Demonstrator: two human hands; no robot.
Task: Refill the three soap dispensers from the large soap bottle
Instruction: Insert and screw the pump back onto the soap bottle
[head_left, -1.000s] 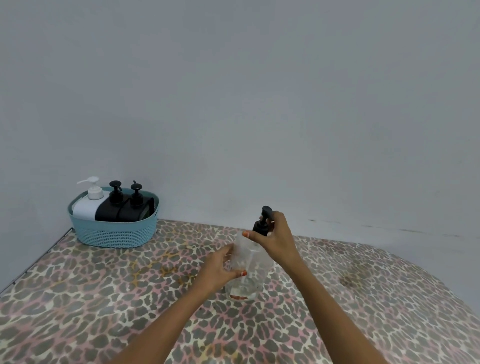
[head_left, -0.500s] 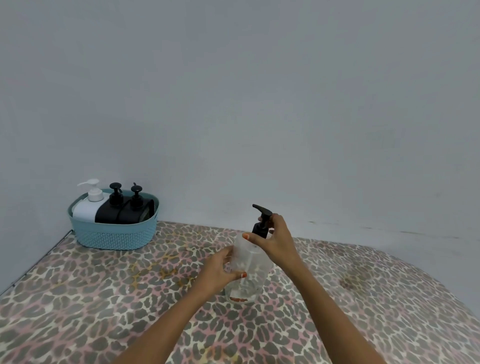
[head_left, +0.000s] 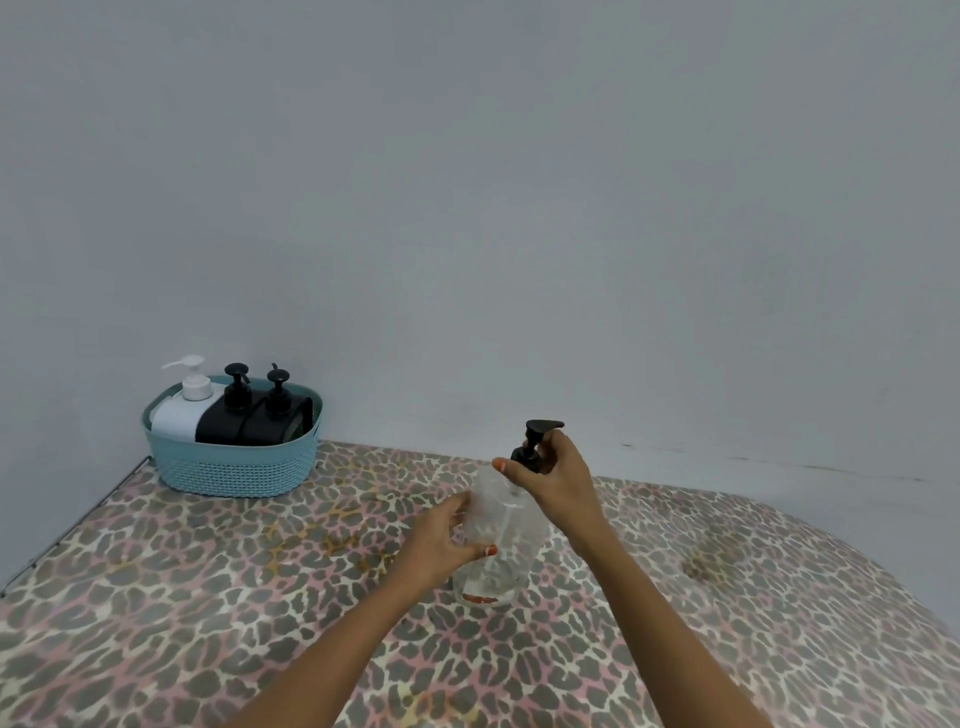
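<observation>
One leopard-print table (head_left: 208, 597), one teal basket (head_left: 234, 467), one clear dispenser (head_left: 506, 525) between two hands.
Far left against the wall, the teal basket with a white pump bottle (head_left: 176, 415) and two black dispensers (head_left: 254, 426) inside. Near centre, upright on the table, the clear dispenser, left hand (head_left: 441, 545) wrapped round its body, right hand (head_left: 558, 478) pinching the collar of its black pump (head_left: 540, 428). Nozzle now pointing right, turned from pointing left half a second ago.

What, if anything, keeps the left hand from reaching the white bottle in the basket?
Likely yes, once freed: the left hand grips the clear bottle. The white bottle sits leftmost in the basket, pump above the rim.
</observation>
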